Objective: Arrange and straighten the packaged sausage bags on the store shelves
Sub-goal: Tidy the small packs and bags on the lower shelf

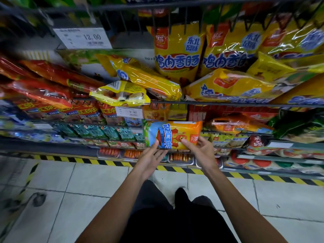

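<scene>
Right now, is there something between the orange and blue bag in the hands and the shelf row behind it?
Nothing visible stands between. The orange and blue bag is held by the left hand and the right hand in open air in front of the shelf rail; the shelf behind it already holds similar orange bags.

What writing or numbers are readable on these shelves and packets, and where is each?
"12.00": upper price tag
"9.90": lower price tag
"东北风味" and "鸡肉香肠": upright yellow sausage bag
Orange-and-blue sausage bag, held by left hand and right hand: print too blurred.
Red bags: blurred, unreadable.
</scene>
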The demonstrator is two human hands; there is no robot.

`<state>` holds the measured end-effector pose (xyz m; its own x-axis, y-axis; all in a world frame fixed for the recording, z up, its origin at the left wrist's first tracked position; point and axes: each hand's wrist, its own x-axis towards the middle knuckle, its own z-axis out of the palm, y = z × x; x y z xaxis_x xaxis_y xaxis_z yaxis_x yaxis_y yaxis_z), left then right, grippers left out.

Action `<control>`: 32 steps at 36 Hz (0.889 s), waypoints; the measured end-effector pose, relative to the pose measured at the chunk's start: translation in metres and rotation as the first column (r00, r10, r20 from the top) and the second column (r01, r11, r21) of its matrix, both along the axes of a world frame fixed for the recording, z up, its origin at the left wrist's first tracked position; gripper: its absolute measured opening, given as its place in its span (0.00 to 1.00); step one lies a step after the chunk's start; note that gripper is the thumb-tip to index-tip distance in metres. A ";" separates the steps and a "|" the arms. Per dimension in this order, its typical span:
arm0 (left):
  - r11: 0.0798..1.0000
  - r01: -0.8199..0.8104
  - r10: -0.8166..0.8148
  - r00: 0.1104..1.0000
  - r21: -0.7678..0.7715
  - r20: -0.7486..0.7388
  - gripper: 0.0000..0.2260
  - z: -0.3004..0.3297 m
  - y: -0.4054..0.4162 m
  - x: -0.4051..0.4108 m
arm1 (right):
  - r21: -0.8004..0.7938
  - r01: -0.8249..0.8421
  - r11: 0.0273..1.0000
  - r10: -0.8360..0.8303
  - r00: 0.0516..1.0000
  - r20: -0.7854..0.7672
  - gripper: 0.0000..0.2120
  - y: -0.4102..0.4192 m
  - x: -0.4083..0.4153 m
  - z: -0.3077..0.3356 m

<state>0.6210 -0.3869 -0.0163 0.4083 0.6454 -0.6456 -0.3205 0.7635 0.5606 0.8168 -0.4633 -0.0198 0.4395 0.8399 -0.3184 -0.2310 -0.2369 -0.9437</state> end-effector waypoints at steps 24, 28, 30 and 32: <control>0.520 0.725 -0.366 0.666 0.451 -0.650 0.25 0.012 0.050 0.021 | -0.081 -0.183 0.980 0.197 0.801 0.565 0.33 0.011 0.036 0.040; 0.601 0.630 -0.284 0.744 0.492 -0.605 0.21 0.007 0.049 0.022 | 0.015 -0.098 0.995 0.087 0.929 0.361 0.41 0.006 0.033 0.034; 0.631 0.593 -0.272 0.772 0.500 -0.574 0.19 0.005 0.049 0.022 | 0.037 -0.111 0.993 0.100 0.966 0.239 0.47 0.004 0.033 0.029; 0.636 0.570 -0.278 0.798 0.520 -0.535 0.18 0.003 0.050 0.023 | -0.006 -0.204 0.979 0.200 0.953 0.228 0.43 0.001 0.033 0.020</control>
